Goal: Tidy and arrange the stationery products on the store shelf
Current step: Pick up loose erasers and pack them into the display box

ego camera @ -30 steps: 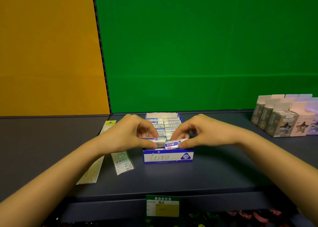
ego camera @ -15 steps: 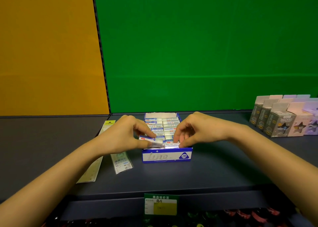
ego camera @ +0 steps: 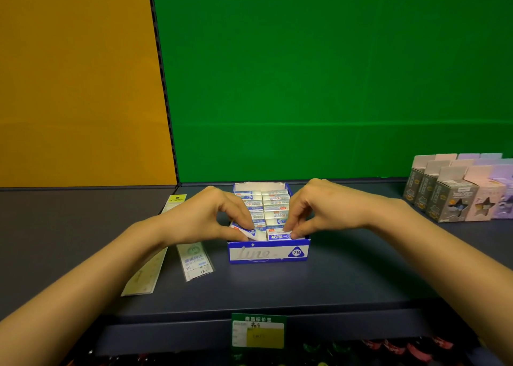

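My left hand (ego camera: 211, 216) pinches a tilted eraser (ego camera: 249, 234) at the display box's (ego camera: 268, 253) front row, seven o'clock, to seat it level. My right hand (ego camera: 319, 213) pinches its neighbour (ego camera: 279, 236) at five o'clock, steadying the row. The box sits mid-shelf (ego camera: 277, 288).

Blue-and-white display box (ego camera: 268, 253), open-topped, upright on the dark shelf (ego camera: 305, 285). Two rows of white erasers (ego camera: 273, 207) fill it; front-left eraser (ego camera: 254, 234) sits tilted.
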A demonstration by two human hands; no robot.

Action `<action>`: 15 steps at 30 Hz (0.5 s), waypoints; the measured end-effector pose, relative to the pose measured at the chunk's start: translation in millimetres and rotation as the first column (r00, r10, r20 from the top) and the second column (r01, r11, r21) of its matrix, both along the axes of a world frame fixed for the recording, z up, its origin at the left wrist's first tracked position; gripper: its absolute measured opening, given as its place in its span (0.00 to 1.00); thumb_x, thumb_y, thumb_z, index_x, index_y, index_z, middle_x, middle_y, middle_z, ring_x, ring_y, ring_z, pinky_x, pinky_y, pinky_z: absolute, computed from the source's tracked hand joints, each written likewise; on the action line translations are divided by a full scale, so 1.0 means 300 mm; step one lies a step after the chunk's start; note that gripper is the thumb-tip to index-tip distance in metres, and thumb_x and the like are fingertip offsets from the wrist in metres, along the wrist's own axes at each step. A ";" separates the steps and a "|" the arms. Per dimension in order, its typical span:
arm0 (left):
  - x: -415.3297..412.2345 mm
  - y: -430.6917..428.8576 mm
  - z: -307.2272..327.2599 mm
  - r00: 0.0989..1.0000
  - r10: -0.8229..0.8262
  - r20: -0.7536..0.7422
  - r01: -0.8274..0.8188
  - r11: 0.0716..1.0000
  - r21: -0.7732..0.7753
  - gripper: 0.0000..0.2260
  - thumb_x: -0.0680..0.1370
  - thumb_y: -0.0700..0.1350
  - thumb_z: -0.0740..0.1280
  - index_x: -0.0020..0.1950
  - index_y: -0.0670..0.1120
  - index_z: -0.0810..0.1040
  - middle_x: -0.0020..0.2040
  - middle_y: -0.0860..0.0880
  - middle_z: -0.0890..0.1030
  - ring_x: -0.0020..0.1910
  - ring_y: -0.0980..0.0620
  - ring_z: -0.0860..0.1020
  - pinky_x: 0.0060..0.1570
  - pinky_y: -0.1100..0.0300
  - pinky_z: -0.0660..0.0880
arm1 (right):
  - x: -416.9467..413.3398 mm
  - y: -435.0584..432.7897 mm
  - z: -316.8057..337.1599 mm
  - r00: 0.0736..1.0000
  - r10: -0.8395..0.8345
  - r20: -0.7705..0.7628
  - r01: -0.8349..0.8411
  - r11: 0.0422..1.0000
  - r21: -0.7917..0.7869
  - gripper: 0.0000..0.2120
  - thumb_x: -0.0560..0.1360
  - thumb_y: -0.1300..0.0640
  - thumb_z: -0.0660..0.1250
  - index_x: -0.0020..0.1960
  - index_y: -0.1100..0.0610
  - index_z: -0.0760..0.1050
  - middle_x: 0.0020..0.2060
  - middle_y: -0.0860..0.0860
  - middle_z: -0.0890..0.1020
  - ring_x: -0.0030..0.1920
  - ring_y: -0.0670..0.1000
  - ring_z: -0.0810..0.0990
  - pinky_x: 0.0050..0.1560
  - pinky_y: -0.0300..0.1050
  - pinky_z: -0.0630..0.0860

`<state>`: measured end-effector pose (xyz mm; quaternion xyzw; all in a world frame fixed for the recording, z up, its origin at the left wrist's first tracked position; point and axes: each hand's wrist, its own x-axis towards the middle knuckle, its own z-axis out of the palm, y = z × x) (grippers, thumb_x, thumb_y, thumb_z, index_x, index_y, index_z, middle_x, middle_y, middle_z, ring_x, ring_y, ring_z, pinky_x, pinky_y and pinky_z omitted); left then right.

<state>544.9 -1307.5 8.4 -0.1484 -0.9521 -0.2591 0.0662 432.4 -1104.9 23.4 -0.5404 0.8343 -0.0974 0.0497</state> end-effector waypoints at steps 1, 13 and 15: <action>-0.001 -0.002 0.001 1.000 -0.014 0.010 0.014 1.000 -0.001 0.11 0.70 0.43 0.71 0.52 0.44 0.83 0.50 0.52 0.81 0.55 0.58 0.75 0.48 0.70 0.75 | -0.001 -0.001 0.001 1.000 0.005 -0.004 -0.005 1.000 0.007 0.09 0.69 0.54 0.73 0.49 0.52 0.83 0.44 0.47 0.86 0.42 0.43 0.82 0.49 0.40 0.78; -0.001 -0.008 0.000 0.999 -0.051 0.004 0.051 0.998 -0.039 0.12 0.72 0.44 0.70 0.54 0.44 0.82 0.53 0.51 0.81 0.55 0.57 0.76 0.47 0.73 0.74 | -0.006 0.009 -0.005 0.999 0.032 0.018 -0.032 0.999 -0.011 0.09 0.70 0.55 0.72 0.51 0.54 0.83 0.46 0.49 0.85 0.45 0.45 0.82 0.51 0.41 0.78; 0.000 -0.008 -0.008 0.999 -0.047 -0.007 0.047 0.999 -0.021 0.13 0.71 0.44 0.70 0.54 0.43 0.82 0.53 0.50 0.81 0.55 0.57 0.76 0.46 0.75 0.73 | -0.005 0.010 -0.003 0.999 0.036 0.011 -0.036 0.999 -0.004 0.10 0.70 0.55 0.72 0.51 0.54 0.83 0.46 0.49 0.85 0.45 0.45 0.82 0.51 0.40 0.77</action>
